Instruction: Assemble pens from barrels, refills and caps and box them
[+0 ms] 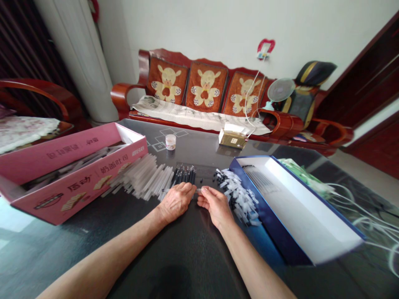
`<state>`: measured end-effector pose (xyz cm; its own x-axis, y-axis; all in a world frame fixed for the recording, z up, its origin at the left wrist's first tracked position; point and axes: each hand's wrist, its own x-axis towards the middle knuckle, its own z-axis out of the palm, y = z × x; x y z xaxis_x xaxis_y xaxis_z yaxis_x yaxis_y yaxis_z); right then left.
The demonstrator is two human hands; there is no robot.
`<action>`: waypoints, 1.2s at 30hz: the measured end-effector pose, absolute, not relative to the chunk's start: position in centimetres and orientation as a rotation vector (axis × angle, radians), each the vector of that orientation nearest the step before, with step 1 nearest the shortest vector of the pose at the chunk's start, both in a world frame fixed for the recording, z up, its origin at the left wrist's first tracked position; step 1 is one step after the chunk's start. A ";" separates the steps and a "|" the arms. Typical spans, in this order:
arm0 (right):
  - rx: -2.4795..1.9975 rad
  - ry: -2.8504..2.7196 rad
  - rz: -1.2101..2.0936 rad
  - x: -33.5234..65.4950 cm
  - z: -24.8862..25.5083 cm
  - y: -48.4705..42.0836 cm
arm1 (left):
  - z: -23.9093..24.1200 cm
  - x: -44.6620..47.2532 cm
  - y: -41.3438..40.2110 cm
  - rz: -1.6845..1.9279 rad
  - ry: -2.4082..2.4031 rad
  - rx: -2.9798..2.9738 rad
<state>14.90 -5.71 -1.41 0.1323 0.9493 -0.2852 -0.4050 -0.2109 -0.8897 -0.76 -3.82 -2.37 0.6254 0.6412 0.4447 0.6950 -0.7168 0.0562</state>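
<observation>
Tube (198, 190), slim and pale, bridges left hand (178, 200) and right hand (215, 203) above desk (149, 253); each grip pinched narrow on it. Likely light, fairly stiff, somewhat slippery; best taken lightly near its ends.

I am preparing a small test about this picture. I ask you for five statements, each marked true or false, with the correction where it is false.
1. The fingers of the left hand and the right hand meet at one slim piece. True.
2. The pink box stands to the right of the blue box. False: it stands to the left.
3. A heap of small pieces lies beside the blue box. True.
4. The small cup is in the right hand. False: it stands farther back, apart from both hands.
5. The bench cushions are plain. False: each shows a pale animal figure.
</observation>
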 end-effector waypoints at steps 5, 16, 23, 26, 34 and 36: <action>-1.174 -0.635 1.446 15.0 -1.6 -5.6 | -2.4 -0.7 -3.8 -0.707 -1.100 -2.703; -1.207 -1.210 1.031 14.5 -1.8 -6.4 | -1.5 -1.7 -3.3 -0.787 -0.940 -2.536; -1.282 -1.698 0.585 16.1 1.6 -7.2 | -1.4 -1.4 -3.8 -0.893 -0.902 -2.541; -1.366 -1.744 0.382 20.0 4.2 -6.3 | -1.1 -1.3 -4.0 -0.992 -0.938 -2.456; -2.232 -1.547 -0.314 39.3 5.0 -1.3 | -1.5 -1.9 -3.1 -1.259 -1.119 -2.322; -2.345 -1.526 -0.314 42.3 3.5 -0.8 | -1.6 -2.1 -3.0 -1.281 -1.133 -2.317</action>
<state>42.31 -0.77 3.51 0.4039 0.8433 0.3545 0.9148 -0.3753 -0.1493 -2.07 -2.96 -1.62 0.3067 0.5068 0.8057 0.7374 -0.6617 0.1356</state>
